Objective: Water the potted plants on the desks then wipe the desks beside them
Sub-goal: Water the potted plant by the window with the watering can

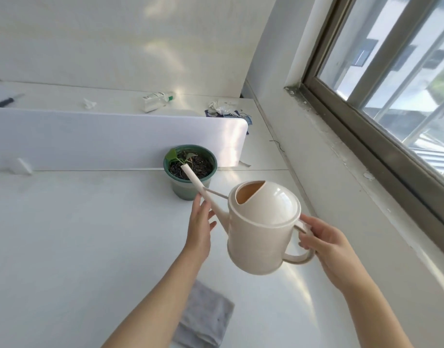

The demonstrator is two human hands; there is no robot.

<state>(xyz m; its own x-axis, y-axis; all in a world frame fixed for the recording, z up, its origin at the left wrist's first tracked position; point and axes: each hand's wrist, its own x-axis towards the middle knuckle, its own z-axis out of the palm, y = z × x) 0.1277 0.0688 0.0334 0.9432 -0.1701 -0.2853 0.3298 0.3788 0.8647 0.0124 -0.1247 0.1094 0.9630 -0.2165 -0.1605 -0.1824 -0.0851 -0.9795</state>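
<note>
Right hand [326, 249] gripped watering can [261, 234] handle, left hand [199, 227] flat-fingered against spout [198, 185]. Spout tip sat over potted plant [190, 169], right against white divider [102, 136]. Grey cloth [205, 317] lay on white worktop [77, 234]. Bottle [156, 100] and crumpled bits behind divider, window [391, 84] on right.

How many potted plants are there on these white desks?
1. The small leafy plant in a round green plastic pot stands on the near desk against the white divider panel. More could be hidden behind that panel.
</note>
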